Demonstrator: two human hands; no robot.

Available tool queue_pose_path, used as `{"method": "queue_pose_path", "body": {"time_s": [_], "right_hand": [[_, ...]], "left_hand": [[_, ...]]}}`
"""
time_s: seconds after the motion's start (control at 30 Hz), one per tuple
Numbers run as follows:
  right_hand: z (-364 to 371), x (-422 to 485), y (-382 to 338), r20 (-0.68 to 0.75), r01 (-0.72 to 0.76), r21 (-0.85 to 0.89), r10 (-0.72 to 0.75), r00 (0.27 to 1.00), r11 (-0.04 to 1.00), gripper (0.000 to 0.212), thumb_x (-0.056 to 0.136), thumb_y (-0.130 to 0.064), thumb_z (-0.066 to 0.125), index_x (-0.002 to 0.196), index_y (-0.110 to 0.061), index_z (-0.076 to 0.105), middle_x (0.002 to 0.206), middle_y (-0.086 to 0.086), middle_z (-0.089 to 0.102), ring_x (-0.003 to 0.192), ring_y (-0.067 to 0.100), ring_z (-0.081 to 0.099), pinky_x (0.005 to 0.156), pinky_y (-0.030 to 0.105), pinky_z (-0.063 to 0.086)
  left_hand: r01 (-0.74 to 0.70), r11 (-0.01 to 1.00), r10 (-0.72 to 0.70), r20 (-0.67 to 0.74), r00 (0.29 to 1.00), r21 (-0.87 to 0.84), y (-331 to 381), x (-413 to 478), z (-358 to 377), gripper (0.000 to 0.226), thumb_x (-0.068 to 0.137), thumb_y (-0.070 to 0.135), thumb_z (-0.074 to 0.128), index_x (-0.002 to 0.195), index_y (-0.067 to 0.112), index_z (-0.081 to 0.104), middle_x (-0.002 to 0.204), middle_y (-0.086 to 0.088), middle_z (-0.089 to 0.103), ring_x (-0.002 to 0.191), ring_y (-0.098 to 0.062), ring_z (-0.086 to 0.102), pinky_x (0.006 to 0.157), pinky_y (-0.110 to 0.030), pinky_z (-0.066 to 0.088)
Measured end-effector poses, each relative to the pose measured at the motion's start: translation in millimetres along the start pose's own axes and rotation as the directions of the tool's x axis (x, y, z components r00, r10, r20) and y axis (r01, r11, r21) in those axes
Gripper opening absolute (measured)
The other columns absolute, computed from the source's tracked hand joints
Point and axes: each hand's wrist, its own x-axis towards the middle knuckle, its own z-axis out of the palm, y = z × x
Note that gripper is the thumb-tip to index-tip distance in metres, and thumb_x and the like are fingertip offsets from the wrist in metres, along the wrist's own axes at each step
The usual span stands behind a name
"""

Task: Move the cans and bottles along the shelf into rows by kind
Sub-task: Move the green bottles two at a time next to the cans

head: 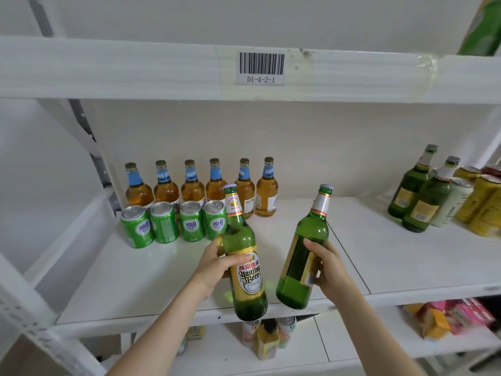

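Observation:
My left hand [214, 267] grips a green beer bottle [245, 270] with a gold Yanjing label, held just above the front edge of the white shelf [141, 278]. My right hand [325, 270] holds a second green bottle [303, 256], tilted right, its label turned away. At the back left stands a row of several amber bottles with blue neck labels [189, 185]. In front of them stands a row of several green cans [176, 223]. Two more green bottles [418, 194] stand at the far right beside a white can [452, 202] and yellow cans [485, 210].
The upper shelf beam [135, 69] with a barcode label [261, 67] hangs overhead. A lower shelf holds small bottles and cans [267, 340] and colourful snack packs [450, 318]. Bare shelf surface [352, 240] lies between the left rows and the right group.

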Motion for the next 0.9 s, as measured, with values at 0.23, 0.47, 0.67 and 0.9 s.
{"method": "queue_pose_path", "body": {"time_s": [0.23, 0.47, 0.67, 0.9], "right_hand": [[-28, -5, -18, 0.024, 0.006, -0.025, -0.005, 1.0, 1.0, 0.064, 0.063, -0.037, 0.079, 0.123, -0.022, 0.059, 0.118, 0.012, 0.067, 0.11, 0.034, 0.063, 0.087, 0.056, 0.054], [-79, -6, -45, 0.035, 0.008, -0.063, -0.006, 0.999, 0.998, 0.064, 0.062, -0.038, 0.079, 0.121, -0.021, 0.061, 0.117, 0.012, 0.067, 0.11, 0.034, 0.063, 0.093, 0.06, 0.051], [-137, -8, -68, 0.052, 0.023, -0.095, -0.018, 0.998, 0.995, 0.062, 0.065, -0.036, 0.078, 0.122, -0.02, 0.059, 0.12, 0.013, 0.065, 0.112, 0.035, 0.062, 0.095, 0.063, 0.049], [-201, -4, -83, 0.043, 0.025, -0.096, -0.021, 0.999, 0.995, 0.06, 0.071, -0.032, 0.076, 0.125, -0.019, 0.056, 0.122, 0.013, 0.063, 0.114, 0.035, 0.059, 0.097, 0.064, 0.047]], "left_hand": [[-0.035, 0.999, 0.035, -0.011, 0.999, 0.0, 12, -3, 27, 0.072, 0.045, 0.039, 0.089, 0.111, 0.025, 0.063, 0.098, 0.004, 0.076, 0.083, -0.011, 0.073, 0.057, -0.021, 0.057], [-0.055, 0.998, 0.055, -0.015, 0.998, 0.017, 19, 2, 85, 0.073, 0.046, 0.041, 0.089, 0.113, 0.027, 0.063, 0.103, 0.002, 0.075, 0.089, -0.014, 0.073, 0.064, -0.027, 0.058], [-0.069, 0.997, 0.07, -0.022, 0.997, 0.027, 19, 7, 146, 0.072, 0.048, 0.041, 0.089, 0.114, 0.026, 0.063, 0.105, 0.002, 0.075, 0.091, -0.014, 0.073, 0.065, -0.027, 0.058], [-0.068, 0.996, 0.068, 0.002, 0.998, 0.054, 18, 20, 211, 0.07, 0.051, 0.041, 0.089, 0.115, 0.025, 0.063, 0.106, 0.002, 0.075, 0.093, -0.014, 0.073, 0.065, -0.026, 0.058]]}}
